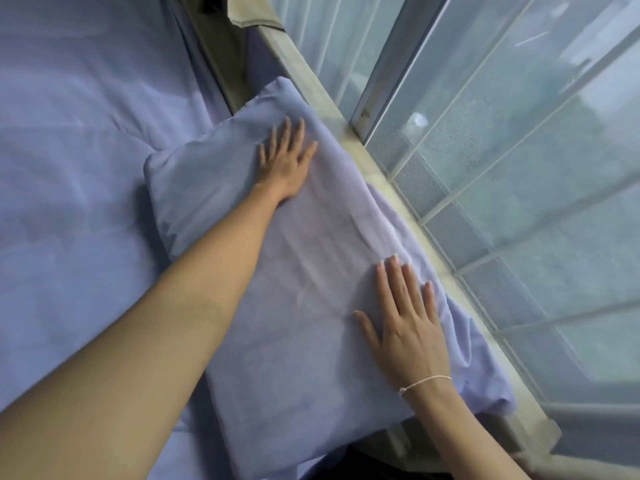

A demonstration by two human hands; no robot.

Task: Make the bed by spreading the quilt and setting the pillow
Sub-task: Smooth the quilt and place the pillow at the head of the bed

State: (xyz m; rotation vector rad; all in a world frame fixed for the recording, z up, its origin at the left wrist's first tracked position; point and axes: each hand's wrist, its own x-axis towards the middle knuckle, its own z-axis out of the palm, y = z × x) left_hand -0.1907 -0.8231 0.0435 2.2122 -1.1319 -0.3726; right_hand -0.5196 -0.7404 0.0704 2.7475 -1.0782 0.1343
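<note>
Head view: the left hand (285,161) lies flat, fingers spread and straight, pressing on the far part of the pillow (277,271), at about 12 o'clock from picture centre. The right hand (405,317) lies flat likewise, fingers straight and slightly fanned, pressing the near part at about 4 o'clock; a thin white string bracelet (426,382) circles its wrist. Neither hand pinches any fabric.

The pillow, in a lavender case, runs from 11 o'clock to 5 o'clock along the bed's edge, its long side touching the pale stone window ledge (349,133). Loose case fabric at 3 to 4 o'clock rides up onto that ledge. To 9 o'clock the lavender quilt (69,150) covers the bed, with shallow creases. Beyond the ledge, at 1 to 3 o'clock, stands the sliding window (485,150) with mesh and bars.

Assessment: the pillow appears set, and the step in hand is smoothing. Risks: pressure toward the window could push more slack fabric over the ledge, or against the track, where it may snag or soil. Uneven pressing may slew the pillow off line. The near corner at 6 o'clock overhangs the bed edge and could slide off.
</note>
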